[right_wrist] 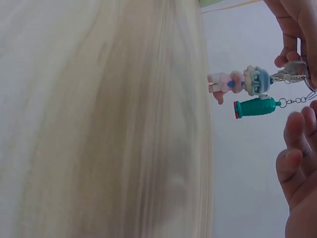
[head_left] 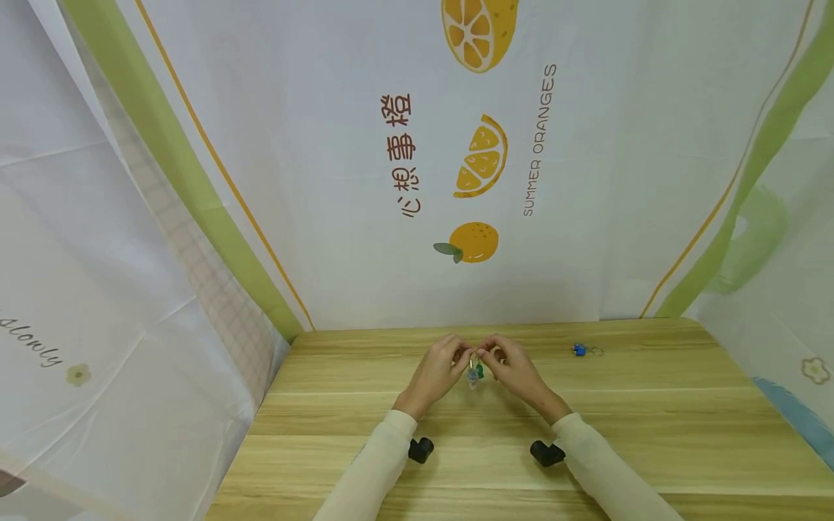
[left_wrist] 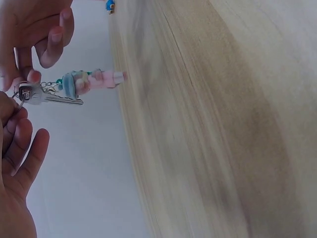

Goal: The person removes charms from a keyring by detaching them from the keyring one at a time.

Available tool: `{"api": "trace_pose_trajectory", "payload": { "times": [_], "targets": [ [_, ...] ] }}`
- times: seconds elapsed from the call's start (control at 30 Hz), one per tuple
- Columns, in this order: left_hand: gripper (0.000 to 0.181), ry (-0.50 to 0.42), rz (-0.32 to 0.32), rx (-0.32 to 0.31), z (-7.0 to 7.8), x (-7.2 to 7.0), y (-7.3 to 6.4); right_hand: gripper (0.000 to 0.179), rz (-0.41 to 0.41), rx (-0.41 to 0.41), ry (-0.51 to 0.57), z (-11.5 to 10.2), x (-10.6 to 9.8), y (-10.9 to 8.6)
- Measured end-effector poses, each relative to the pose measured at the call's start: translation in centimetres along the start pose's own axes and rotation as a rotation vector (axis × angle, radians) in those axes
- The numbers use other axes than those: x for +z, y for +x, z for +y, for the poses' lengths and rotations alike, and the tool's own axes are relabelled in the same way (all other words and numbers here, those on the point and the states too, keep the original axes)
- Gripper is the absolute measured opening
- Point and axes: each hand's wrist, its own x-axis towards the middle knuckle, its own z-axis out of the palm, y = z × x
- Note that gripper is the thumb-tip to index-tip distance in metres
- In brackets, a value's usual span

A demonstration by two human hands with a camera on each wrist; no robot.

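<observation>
Above the table, my left hand point(head_left: 438, 369) and right hand point(head_left: 515, 370) meet fingertip to fingertip, pinching a metal split ring point(right_wrist: 311, 85) between them. From it hang a silver key point(left_wrist: 62, 98), a small doll charm point(left_wrist: 91, 82) in pink with a blue-green head, and a green cylindrical charm point(right_wrist: 256, 106) with a red end on a short chain. In the left wrist view the green charm is mostly hidden behind the doll. Fingers cover part of the ring in both wrist views.
A blue charm point(head_left: 579, 350) with its own wire ring lies on the wooden table point(head_left: 339, 434), to the right of my hands near the back edge. Behind the table hangs a white cloth point(head_left: 339, 217) printed with oranges. Black cameras point(head_left: 547, 454) sit at both wrists.
</observation>
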Motion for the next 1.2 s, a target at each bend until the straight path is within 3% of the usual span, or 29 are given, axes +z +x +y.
{"api": "trace_pose_trajectory", "payload": {
  "times": [0.17, 0.63, 0.97, 1.2],
  "targets": [
    [0.007, -0.015, 0.004, -0.01, 0.1, 0.01, -0.08, 0.005, 0.029, 0.004, -0.076, -0.17, 0.14, -0.1],
    [0.004, 0.007, 0.025, 0.019, 0.23, 0.24, -0.26, 0.004, 0.035, 0.024, -0.131, -0.37, 0.37, -0.16],
    [0.007, 0.027, -0.013, -0.05, 0.41, 0.35, -0.27, 0.005, 0.016, -0.029, -0.12, -0.29, 0.18, -0.31],
    [0.007, 0.06, 0.006, -0.024, 0.52, 0.34, -0.23, 0.004, 0.011, -0.05, -0.113, -0.31, 0.24, -0.21]
  ]
}}
